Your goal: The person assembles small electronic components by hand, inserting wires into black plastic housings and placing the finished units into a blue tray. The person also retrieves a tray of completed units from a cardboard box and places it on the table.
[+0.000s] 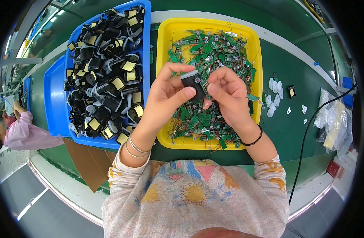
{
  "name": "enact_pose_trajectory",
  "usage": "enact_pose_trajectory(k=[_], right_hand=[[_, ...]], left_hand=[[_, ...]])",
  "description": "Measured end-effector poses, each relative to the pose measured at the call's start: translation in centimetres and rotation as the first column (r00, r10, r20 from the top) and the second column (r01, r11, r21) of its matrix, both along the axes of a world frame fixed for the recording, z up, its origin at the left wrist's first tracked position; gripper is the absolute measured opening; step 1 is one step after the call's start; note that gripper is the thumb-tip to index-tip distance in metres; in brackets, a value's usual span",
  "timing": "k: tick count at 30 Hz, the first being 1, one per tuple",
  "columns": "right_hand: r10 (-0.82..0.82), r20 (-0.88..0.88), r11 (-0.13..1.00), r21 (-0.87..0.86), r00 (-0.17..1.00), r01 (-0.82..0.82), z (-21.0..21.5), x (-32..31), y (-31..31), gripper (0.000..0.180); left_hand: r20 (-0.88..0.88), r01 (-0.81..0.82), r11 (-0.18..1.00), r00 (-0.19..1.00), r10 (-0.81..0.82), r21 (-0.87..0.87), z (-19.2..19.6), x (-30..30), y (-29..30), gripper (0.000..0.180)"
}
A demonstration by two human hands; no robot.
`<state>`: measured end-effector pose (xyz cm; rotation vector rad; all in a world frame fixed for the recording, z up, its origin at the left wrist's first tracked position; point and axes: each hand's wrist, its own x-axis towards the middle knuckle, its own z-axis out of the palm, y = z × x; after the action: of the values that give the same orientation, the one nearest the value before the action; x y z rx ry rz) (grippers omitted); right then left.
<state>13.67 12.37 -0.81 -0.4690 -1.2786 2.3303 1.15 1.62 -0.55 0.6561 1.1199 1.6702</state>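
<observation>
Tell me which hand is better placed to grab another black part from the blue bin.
Left. The left hand is nearer the blue bin of black parts, though it grips the black part. The right hand sits over the yellow tray.

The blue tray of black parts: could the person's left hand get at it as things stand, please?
Probably yes, once freed: the blue tray lies open right beside the left hand, nothing between them, though that hand now grips a small black part together with the right hand.
</observation>
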Motion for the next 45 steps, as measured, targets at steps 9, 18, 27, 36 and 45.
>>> enact_pose_trajectory(k=[9,18,27,36,45], right_hand=[[0.0,0.007,1.0,-0.004,1.0,0.0,-0.2,0.0,-0.1,0.013],[0.011,-0.029,1.0,-0.006,1.0,-0.011,-0.3,-0.1,-0.3,0.012],[0.085,0.007,0.996,0.032,0.996,-0.085,0.1,-0.1,-0.1,0.011],[-0.07,0.035,0.915,0.401,0.997,0.05,0.0,0.0,-0.8,0.007],[-0.234,-0.094,0.221,0.964,0.968,0.147,0.5,0.0,-0.8,0.009]], left_hand=[[-0.076,-0.117,0.993,0.99,0.115,-0.026,0.1,0.6,0.2,0.034],[-0.189,-0.093,0.995,0.978,0.085,-0.032,-0.4,1.2,0.2,0.033],[-0.633,-0.204,0.964,0.727,0.266,0.172,-1.4,1.3,0.3,0.038],[-0.462,-0.093,0.98,0.871,0.167,0.178,-0.9,1.1,0.4,0.042],[-0.292,-0.047,0.973,0.95,0.114,0.228,-0.3,1.0,0.3,0.037]])
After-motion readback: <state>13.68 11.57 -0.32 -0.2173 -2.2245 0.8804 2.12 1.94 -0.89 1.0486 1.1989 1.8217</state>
